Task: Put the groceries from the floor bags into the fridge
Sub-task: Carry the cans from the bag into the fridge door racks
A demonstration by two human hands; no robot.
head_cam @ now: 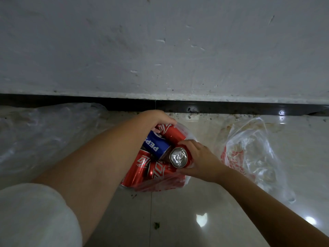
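In the clear bag (179,182) on the floor (178,220), the right hand (201,159) grips an upright red can (179,157); the left hand (156,118) clasps another red can (171,131). Loose neighbours, the Pepsi can (156,144) included, could topple out.

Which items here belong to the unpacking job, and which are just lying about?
Job: bag of cans, red cans, Pepsi can, upright can gripped by right hand, left hand at the bag's rim.
Lying about: plastic bags left and right.
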